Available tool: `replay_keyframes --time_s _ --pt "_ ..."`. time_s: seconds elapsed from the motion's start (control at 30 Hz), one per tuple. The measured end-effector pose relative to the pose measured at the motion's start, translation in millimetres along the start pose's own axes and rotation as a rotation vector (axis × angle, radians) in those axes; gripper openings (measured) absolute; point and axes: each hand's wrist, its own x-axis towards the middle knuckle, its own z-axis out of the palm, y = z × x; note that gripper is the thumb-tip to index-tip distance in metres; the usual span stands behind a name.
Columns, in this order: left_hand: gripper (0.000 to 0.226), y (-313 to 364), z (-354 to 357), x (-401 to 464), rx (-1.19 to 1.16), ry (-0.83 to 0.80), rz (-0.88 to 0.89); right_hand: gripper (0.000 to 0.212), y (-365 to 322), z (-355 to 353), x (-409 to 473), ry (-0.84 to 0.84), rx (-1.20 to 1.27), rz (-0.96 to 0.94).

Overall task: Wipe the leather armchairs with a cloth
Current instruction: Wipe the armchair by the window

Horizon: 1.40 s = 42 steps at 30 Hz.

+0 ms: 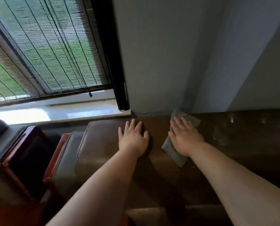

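A brown leather armchair (pixel 103 144) fills the lower middle, its backrest top running along the wall. My right hand (pixel 184 137) lies flat with straight fingers on a grey-green cloth (pixel 173 153), pressing it against the upper backrest. The cloth sticks out above my fingertips and below my wrist. My left hand (pixel 133 138) rests flat on the leather just left of it, fingers spread, holding nothing.
A second armchair with a reddish wooden armrest (pixel 22 154) stands at the left. Behind are a white window sill (pixel 54 111), a woven blind (pixel 46 46) and a grey wall (pixel 168 54) close against the backrest.
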Motion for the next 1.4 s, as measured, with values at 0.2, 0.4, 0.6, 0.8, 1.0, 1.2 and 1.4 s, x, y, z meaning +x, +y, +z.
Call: replay_keyframes --time_s 0.2,0.4,0.6,0.8,1.0,1.2,1.4 --pt "0.071 -6 47 1 0.132 0.22 0.023 0.076 -26 23 -16 0.024 0.025 -0.415" --pt "0.071 -2 51 4 0.199 0.266 0.017 0.077 51 -20 34 -0.033 -0.015 0.036" --pt "0.075 -4 49 3 0.2 0.248 0.029 0.075 -36 21 -6 0.01 0.045 -0.36" --pt "0.075 0 47 1 0.184 0.269 0.02 0.071 83 -11 6 0.046 0.01 -0.107" --pt "0.074 1 45 -2 0.176 0.288 0.025 0.074 46 9 -23 0.061 0.085 -0.125" --pt "0.075 4 44 -4 0.187 0.287 0.022 0.071 97 9 -53 0.085 0.014 -0.268" --pt "0.066 20 25 -12 0.257 0.155 -0.058 0.07 135 4 -74 0.139 0.004 0.043"
